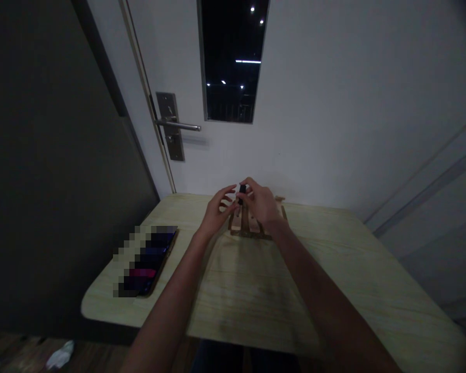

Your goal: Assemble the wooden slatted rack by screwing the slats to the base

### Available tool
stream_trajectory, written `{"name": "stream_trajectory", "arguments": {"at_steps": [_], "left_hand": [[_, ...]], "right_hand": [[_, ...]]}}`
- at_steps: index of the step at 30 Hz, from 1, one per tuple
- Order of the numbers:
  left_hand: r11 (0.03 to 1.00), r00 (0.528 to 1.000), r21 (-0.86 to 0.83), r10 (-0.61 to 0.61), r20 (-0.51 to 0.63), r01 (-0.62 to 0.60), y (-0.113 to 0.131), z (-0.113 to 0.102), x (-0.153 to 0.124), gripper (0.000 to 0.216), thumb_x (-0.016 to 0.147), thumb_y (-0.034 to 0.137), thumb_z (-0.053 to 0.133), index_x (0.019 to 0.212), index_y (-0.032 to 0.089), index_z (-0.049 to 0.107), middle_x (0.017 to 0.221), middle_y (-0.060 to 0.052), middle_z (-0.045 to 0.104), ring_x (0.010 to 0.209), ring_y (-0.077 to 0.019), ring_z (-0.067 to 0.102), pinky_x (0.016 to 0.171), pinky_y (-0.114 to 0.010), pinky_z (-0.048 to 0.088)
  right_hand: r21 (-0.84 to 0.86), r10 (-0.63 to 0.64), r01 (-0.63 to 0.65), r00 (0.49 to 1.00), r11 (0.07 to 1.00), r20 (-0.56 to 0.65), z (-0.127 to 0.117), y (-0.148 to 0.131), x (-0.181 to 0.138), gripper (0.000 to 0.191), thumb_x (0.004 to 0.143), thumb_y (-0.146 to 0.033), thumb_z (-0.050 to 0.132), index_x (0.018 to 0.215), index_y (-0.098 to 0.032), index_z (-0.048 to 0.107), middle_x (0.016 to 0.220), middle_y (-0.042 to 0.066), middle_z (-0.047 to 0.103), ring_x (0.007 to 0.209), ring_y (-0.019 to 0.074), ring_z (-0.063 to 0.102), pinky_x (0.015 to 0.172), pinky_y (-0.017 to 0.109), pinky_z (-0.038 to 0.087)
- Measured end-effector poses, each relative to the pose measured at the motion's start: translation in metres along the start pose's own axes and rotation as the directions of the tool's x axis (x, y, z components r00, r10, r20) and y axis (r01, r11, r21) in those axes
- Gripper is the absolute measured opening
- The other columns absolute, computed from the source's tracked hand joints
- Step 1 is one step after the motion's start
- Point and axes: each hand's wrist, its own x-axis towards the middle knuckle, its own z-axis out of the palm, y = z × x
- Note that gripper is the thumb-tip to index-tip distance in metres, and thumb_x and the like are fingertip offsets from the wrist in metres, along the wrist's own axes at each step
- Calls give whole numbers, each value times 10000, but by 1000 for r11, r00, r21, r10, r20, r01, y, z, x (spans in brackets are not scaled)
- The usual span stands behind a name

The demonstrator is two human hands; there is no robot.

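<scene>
My right hand (pixel 264 204) pinches a small black block-like piece (pixel 242 192) between thumb and fingers, holding it upright. Just to its left is my left hand (pixel 216 211), its fingers curved and apart and its thumb reaching toward the lower end of the piece. Whether that thumb touches the piece I cannot tell. Beneath both hands lies a wooden rack (pixel 236 224) with pale strips set between darker brown ones. My right hand and wrist hide much of its right side.
The rack lies on a pale wood-grain table (pixel 233 290) near its far edge, against a white door (pixel 326 103). A metal door handle (pixel 178 125) juts out at left. A phone or tablet (pixel 155 264), partly pixelated, lies on the table's left. A dark panel (pixel 58 171) stands beyond.
</scene>
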Motion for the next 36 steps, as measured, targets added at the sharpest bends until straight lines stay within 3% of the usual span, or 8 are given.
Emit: {"name": "stream_trajectory", "arguments": {"at_steps": [6,10,15,19,24,27,31,36], "left_hand": [[959,981,223,189,-50,-174,7,14,18,382,749,164,627,1113,192,515,1069,-67,586,879,-138,553,744,-244,442],[941,977,278,211,-37,-193,10,15,28,228,765,132,578,985,178,542,888,-31,597,772,-118,556,705,-233,442],[976,990,182,130,-55,-118,12,15,29,193,775,215,608,953,183,542,830,-9,600,697,-91,562,681,-217,472],[991,995,88,104,-13,-102,15,13,26,215,776,202,591,984,181,543,873,-14,619,730,-90,595,725,-228,502],[998,995,1,68,76,-68,19,5,28,208,764,205,596,962,171,543,878,-21,612,756,-93,607,738,-228,514],[999,999,18,33,40,-34,20,5,31,237,717,262,667,893,170,537,865,-17,593,719,-86,583,629,-190,499],[999,997,41,21,-78,-18,20,10,39,281,639,277,739,773,165,519,790,4,561,681,-77,537,533,-154,441],[998,1000,59,14,-2,-14,22,10,45,223,663,252,725,768,156,553,699,24,548,622,-61,506,552,-159,422]], "right_hand": [[3,32,-32,999,999,8,-7,-6,9,159,794,-337,633,839,-184,624,700,35,671,639,152,616,615,254,433],[37,-42,39,997,999,63,-14,-1,6,188,819,-310,601,937,-171,646,833,67,701,729,162,636,688,276,468],[64,15,-18,998,998,58,-23,32,-17,274,899,-276,439,1037,-164,648,977,100,702,872,194,648,799,348,486],[83,92,-95,995,992,30,-31,67,-37,244,791,-146,506,979,-175,660,1014,83,699,903,183,645,861,366,477],[173,255,-234,961,957,-111,-34,103,-53,201,709,-249,606,900,-194,635,1018,86,682,891,203,633,843,424,485],[288,409,-371,909,883,-80,-26,114,-62,321,607,-354,693,864,-192,588,945,79,672,821,225,628,771,444,505],[572,481,-417,876,706,44,-16,113,-71,427,577,-430,726,898,-202,561,905,68,658,790,216,634,715,388,522],[678,524,-421,850,603,61,-12,112,-74,485,551,-449,757,923,-204,566,891,65,663,822,227,635,699,364,515]]}}
